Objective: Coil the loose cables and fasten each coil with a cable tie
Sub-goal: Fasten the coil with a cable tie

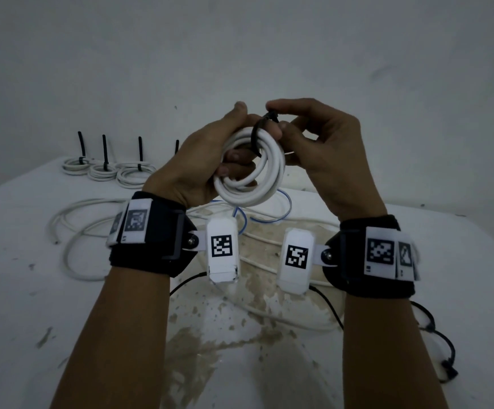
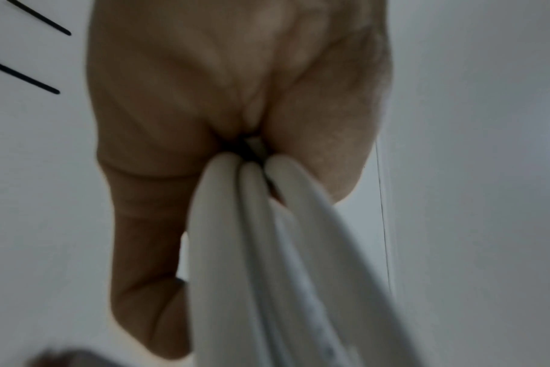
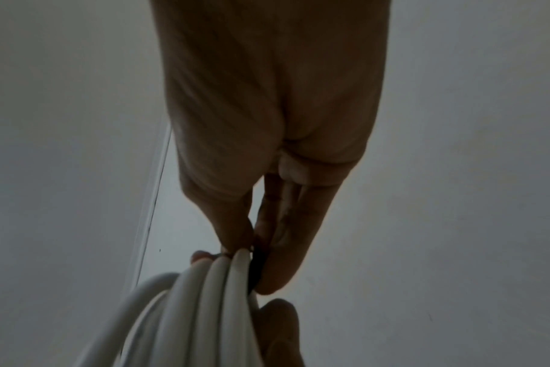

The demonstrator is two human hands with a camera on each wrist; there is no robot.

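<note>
White cable coil (image 1: 250, 172) sat gripped in the left hand (image 1: 201, 160); the right hand (image 1: 325, 146) pinched its black cable tie (image 1: 262, 128).

dim, grey, even light — wrist views blurred, corners darkened.

White coil (image 1: 250, 172), black tie (image 1: 259, 134), a seemingly blue cable (image 1: 281, 214) beneath.

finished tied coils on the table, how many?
3 clearly: white cable coils with upright black tie tails at the table's far left, in a row. A fourth black tail shows beside the left hand; its coil is hidden.
</note>
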